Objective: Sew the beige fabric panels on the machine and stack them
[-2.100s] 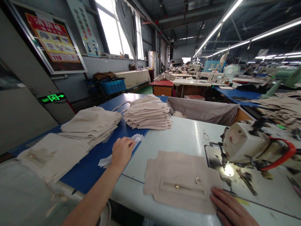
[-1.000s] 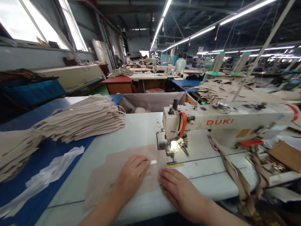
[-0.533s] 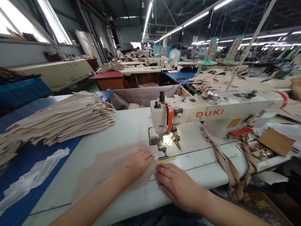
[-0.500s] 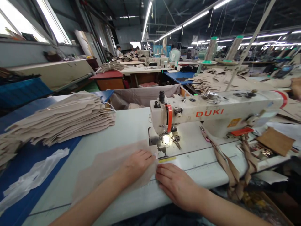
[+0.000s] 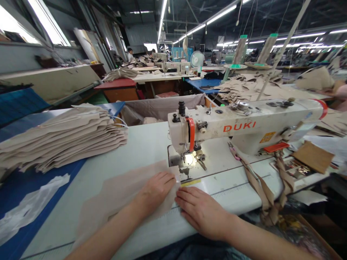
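A beige fabric piece (image 5: 119,195) lies flat on the pale sewing table (image 5: 141,148). My left hand (image 5: 155,189) presses on its right end, fingers curled and close together, just short of the needle. My right hand (image 5: 202,211) lies flat beside it with fingers stretched out, touching the fabric's right edge. A white DUKI sewing machine (image 5: 244,126) stands right behind both hands, its lamp lit over the needle plate (image 5: 187,162).
A tall stack of beige cut pieces (image 5: 62,135) sits at left on a blue mat (image 5: 16,187). White plastic bags (image 5: 29,206) lie near the front left. Brown straps (image 5: 260,180) hang over the table's right edge. A fabric-lined bin (image 5: 162,106) stands behind.
My left hand left the white labels at the left and came onto the fabric piece, which slid toward the needle. Since half a second ago both hands have barely moved.
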Demonstrator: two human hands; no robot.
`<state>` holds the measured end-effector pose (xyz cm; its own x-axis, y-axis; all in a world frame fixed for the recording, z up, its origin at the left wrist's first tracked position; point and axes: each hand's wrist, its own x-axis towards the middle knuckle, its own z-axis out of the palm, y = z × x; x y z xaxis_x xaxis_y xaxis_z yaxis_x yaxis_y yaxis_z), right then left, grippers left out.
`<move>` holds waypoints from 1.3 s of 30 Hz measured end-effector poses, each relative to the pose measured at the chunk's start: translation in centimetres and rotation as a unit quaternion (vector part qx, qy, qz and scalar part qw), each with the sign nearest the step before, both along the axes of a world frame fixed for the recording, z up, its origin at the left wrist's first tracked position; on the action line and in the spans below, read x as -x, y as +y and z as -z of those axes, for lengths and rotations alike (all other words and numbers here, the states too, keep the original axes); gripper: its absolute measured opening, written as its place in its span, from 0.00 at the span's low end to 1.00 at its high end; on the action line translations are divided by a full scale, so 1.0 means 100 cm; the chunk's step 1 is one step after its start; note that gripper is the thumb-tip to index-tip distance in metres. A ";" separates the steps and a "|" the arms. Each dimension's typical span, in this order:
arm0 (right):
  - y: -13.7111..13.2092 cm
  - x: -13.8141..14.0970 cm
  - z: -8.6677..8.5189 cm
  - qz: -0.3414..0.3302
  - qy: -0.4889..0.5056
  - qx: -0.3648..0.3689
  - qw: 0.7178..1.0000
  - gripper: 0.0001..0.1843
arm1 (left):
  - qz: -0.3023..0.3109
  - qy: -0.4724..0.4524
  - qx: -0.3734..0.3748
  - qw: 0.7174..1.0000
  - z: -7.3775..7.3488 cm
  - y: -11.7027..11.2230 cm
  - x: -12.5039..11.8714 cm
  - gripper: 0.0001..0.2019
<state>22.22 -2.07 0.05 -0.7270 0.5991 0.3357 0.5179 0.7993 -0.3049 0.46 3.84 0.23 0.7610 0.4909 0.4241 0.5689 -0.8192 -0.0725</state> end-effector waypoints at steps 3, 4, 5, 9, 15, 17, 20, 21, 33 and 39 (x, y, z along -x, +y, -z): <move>-0.001 0.000 0.001 0.000 -0.002 -0.001 1.000 0.19 | -0.002 0.002 0.003 1.000 0.001 0.001 -0.001 0.12; -0.001 0.000 0.001 0.000 -0.004 0.000 1.000 0.19 | -0.003 0.002 0.001 1.000 0.001 0.001 -0.001 0.12; -0.001 0.000 0.001 0.000 -0.006 0.002 1.000 0.19 | -0.002 0.001 -0.002 1.000 0.002 0.001 -0.001 0.12; 0.000 0.000 0.001 -0.002 -0.011 0.005 1.000 0.19 | 0.010 -0.008 -0.012 1.000 0.005 0.001 0.000 0.11; 0.000 0.000 0.000 -0.002 -0.011 0.002 1.000 0.20 | 0.006 -0.005 -0.012 1.000 0.006 0.001 0.001 0.12; -0.001 0.000 -0.001 -0.002 -0.013 0.005 1.000 0.20 | 0.007 -0.002 -0.013 1.000 0.005 0.000 0.001 0.12; -0.001 -0.001 -0.001 -0.002 -0.011 0.012 1.000 0.19 | 0.013 -0.003 -0.023 1.000 0.004 0.000 0.000 0.12; 0.000 -0.001 -0.001 -0.002 -0.008 0.014 1.000 0.19 | 0.013 -0.005 -0.026 1.000 0.003 0.000 0.000 0.12; 0.053 0.002 -0.012 0.048 -0.026 -0.034 0.998 0.10 | -0.024 -0.020 -0.002 0.999 0.002 -0.013 -0.003 0.15; 0.060 0.000 -0.012 0.034 -0.055 -0.049 0.997 0.06 | -0.046 -0.044 0.013 0.998 0.005 -0.018 -0.003 0.16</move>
